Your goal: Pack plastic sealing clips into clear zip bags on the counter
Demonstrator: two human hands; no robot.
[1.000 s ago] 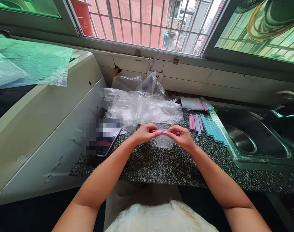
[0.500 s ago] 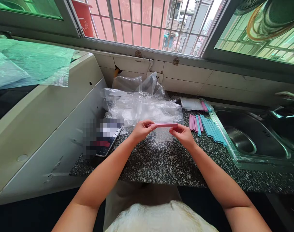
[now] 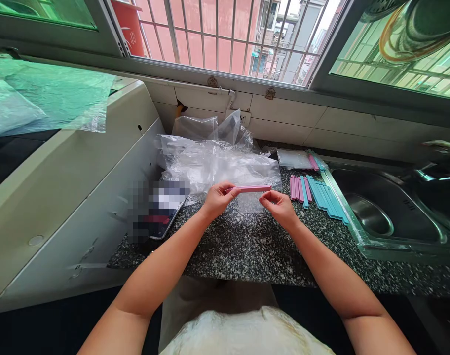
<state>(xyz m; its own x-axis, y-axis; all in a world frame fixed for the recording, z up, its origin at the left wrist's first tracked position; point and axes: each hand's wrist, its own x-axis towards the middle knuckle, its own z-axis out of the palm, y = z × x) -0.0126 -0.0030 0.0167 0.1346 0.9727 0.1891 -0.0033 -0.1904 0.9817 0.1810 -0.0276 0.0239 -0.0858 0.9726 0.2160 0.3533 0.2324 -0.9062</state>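
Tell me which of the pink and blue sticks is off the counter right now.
The pink stick held level in the left hand, with a small clear bag hanging under it. The other sticks lie in a row on the counter by the sink.

No legible text, label or number anywhere.

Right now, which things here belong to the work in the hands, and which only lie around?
In hand:
left hand holding pink clip
right hand on small clear bag
pink and blue clips on the counter
pile of clear bags

Lying about:
phone
sink
green plastic sheet
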